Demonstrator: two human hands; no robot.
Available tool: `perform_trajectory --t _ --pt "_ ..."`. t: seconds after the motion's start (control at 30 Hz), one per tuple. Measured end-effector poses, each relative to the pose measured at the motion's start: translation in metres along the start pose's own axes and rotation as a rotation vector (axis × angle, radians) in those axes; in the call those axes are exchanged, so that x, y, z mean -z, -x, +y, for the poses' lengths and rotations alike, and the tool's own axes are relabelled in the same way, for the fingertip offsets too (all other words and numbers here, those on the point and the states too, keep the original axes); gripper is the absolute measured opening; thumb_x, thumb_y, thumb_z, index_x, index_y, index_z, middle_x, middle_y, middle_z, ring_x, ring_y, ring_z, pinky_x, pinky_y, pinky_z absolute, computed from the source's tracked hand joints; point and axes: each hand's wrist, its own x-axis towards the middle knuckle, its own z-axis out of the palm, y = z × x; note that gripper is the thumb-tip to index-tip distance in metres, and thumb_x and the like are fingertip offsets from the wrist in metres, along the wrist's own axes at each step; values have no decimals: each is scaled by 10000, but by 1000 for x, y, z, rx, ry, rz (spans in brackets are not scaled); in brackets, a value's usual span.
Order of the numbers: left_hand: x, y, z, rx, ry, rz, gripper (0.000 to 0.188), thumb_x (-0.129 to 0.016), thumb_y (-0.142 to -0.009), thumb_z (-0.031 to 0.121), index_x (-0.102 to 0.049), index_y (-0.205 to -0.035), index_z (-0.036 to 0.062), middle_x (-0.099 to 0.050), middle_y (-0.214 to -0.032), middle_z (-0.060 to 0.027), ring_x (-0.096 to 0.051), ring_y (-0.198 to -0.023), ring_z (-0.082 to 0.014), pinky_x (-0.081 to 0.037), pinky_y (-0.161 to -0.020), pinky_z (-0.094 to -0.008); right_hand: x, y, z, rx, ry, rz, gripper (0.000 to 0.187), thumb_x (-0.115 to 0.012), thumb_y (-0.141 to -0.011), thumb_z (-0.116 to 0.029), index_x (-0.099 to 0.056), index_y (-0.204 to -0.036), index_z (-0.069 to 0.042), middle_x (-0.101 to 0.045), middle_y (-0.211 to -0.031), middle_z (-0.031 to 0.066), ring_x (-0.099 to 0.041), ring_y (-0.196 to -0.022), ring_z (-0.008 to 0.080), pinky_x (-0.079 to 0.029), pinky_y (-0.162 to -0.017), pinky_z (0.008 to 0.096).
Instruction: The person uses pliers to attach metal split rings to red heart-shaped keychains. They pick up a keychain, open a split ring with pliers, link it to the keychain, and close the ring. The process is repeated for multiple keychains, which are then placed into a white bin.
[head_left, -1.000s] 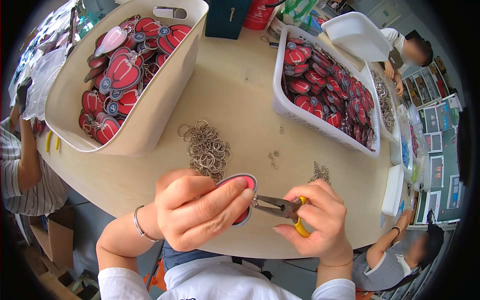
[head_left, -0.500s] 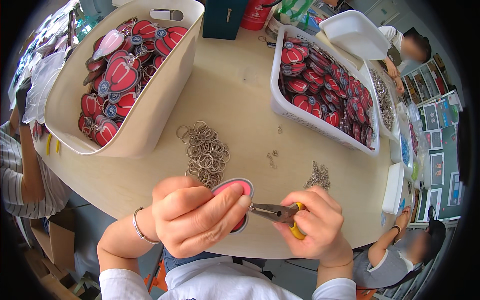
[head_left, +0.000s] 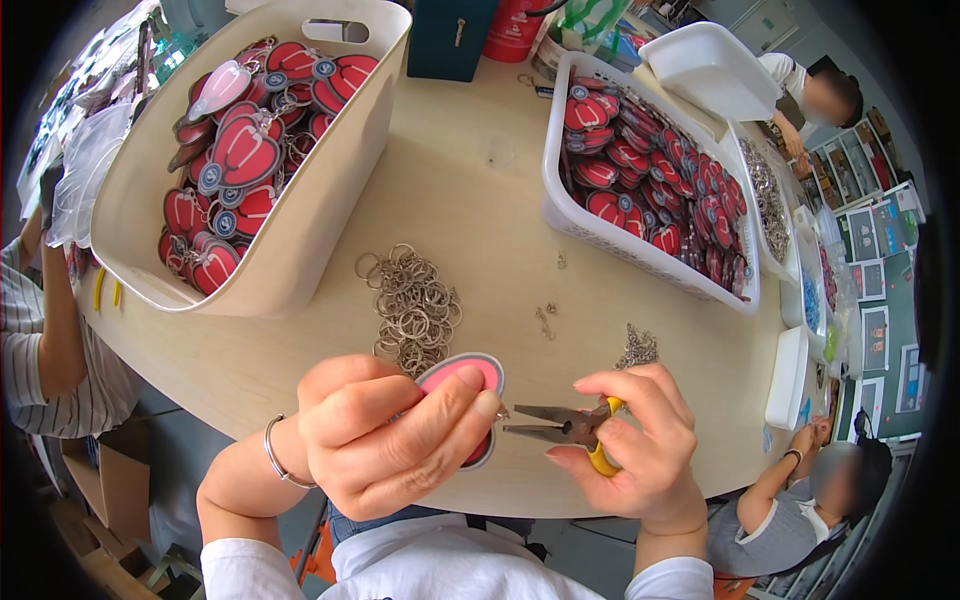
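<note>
Charm (head_left: 455,373) left of pliers (head_left: 577,428), rings (head_left: 412,315) behind charm, apparently chains (head_left: 637,348) before basket (head_left: 632,259)

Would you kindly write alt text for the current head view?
A person's left hand pinches a red charm, while the right hand holds yellow-handled pliers, jaws parted. On the pale table lie metal rings and smaller metal pieces, below a cream bin and white basket of red charms.

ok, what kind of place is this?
Probably a small assembly workshop: a cream bin and white basket heaped with red charms, a pile of metal rings, and pliers in the right hand.
</note>
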Motion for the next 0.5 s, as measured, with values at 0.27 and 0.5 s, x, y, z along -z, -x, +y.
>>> perform_trajectory --t 0.27,0.5 --pt "-1 -3 0 -29 7 -9 237 -696 -597 78 -725 -831 50 -700 -878 -48 -472 -745 -148 -378 -519 -240 -2 5 2 25 -22 22 284 -820 -599 -98 -546 -639 -37 -613 -918 124 -521 -653 235 -435 -526 311" --pt "7 -10 -4 -30 10 -56 222 -705 -617 65 -718 -837 35 -697 -874 -56 -483 -693 -148 -386 -516 -246 7 -3 0 -39 -93 -41 262 -809 -623 -89 -556 -645 -24 -599 -913 93 -542 -709 240 -461 -602 353"
